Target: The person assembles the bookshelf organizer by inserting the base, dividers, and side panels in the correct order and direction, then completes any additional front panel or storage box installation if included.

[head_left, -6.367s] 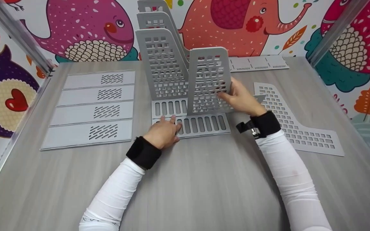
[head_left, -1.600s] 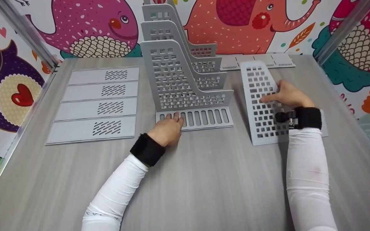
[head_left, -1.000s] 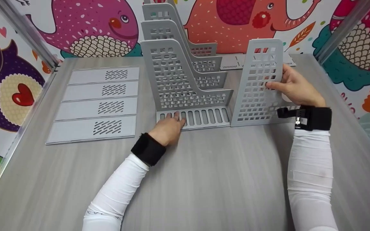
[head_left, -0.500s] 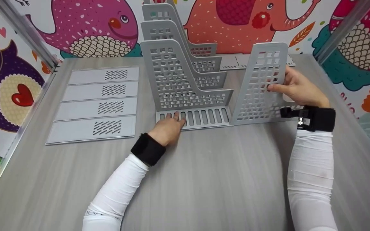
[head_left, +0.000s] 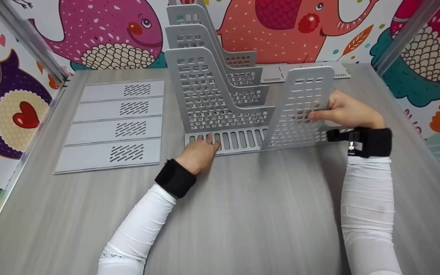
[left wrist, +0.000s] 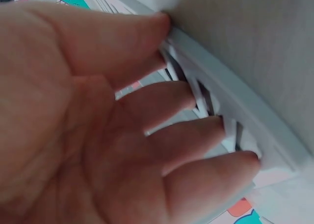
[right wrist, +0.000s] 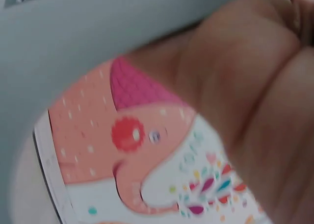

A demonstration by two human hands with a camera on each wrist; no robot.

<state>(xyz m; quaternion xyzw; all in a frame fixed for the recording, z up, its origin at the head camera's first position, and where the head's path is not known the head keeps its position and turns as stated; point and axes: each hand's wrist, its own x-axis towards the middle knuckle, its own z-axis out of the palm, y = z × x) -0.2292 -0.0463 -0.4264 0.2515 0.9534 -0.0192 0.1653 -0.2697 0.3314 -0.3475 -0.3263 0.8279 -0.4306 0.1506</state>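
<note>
Grey perforated L-shaped file-rack panels [head_left: 199, 88] stand upright in a row, attached to a grey slotted base [head_left: 235, 142]. My left hand [head_left: 199, 153] presses its fingertips on the base's front strip. In the left wrist view, straight fingers [left wrist: 196, 140] lie over the slots and the thumb is at the front edge. My right hand [head_left: 351, 110] grips a loose L-shaped panel [head_left: 300, 99] by its inner edge, thumb in front, other fingers hidden behind. That panel is upright and tilted, its lower left corner overlapping the base's right end. In the right wrist view its grey surface [right wrist: 34, 67] is blurred.
Flat grey panels with slanted slots [head_left: 115, 126] lie on the table at left. Another flat grey strip [head_left: 271, 71] lies along the back of the table. A wall with cartoon animals [head_left: 273, 34] stands behind, and metal posts [head_left: 407, 38] mark the corners.
My right hand has picked the loose panel up from the table at right, stood it upright, and now brings it left and lower to the base's right end. The left hand stays on the base.
</note>
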